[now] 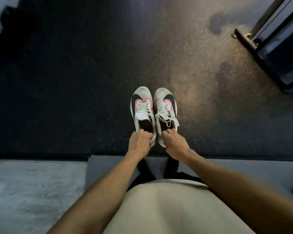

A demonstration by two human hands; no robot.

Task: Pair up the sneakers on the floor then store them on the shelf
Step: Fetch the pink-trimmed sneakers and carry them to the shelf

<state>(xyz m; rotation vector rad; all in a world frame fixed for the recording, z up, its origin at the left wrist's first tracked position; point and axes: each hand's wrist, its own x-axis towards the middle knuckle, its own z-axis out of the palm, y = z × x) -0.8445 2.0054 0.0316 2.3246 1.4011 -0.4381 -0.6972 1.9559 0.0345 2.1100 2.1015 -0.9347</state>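
Two white sneakers with black and pink trim are side by side, toes pointing away from me, over the dark speckled floor. My left hand (139,142) grips the heel of the left sneaker (141,107). My right hand (173,142) grips the heel of the right sneaker (166,108). The two shoes almost touch along their inner sides. Whether their soles rest on the floor or hang just above it I cannot tell. No shelf shows in this view.
A dark metal frame with a pole (267,39) stands at the upper right. A grey mat (108,168) and pale concrete (32,191) lie near my legs. A dark blurred shape (12,27) sits at the upper left. Open dark floor stretches ahead.
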